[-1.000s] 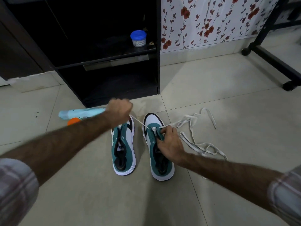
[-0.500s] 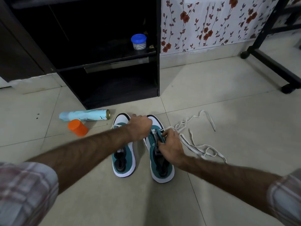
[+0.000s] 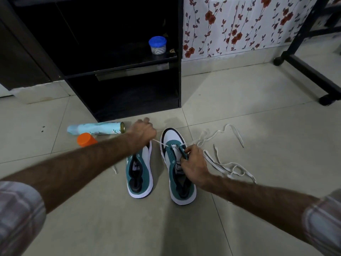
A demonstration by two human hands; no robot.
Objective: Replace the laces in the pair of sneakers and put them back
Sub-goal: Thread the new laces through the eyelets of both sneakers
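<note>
Mid-lacing, R sneaker (image 3: 180,169). L hand (image 3: 143,133) fisted round lace end (image 3: 160,143), drawn taut up-left from front eyelets, above toe of L sneaker (image 3: 139,175). R hand (image 3: 193,163) pinching eyelet edge w/ curled fingers, right on shoe's tongue area. Shoe's long axis runs away from body, toe far, heel near; just under R hand, so R hand nearer. Rest of lace (image 3: 217,161) loose on floor, right of R hand. Likely next: thread up next eyelet pair toward heel. Spray can (image 3: 96,128) & orange cap (image 3: 85,139) left of L hand.
</note>
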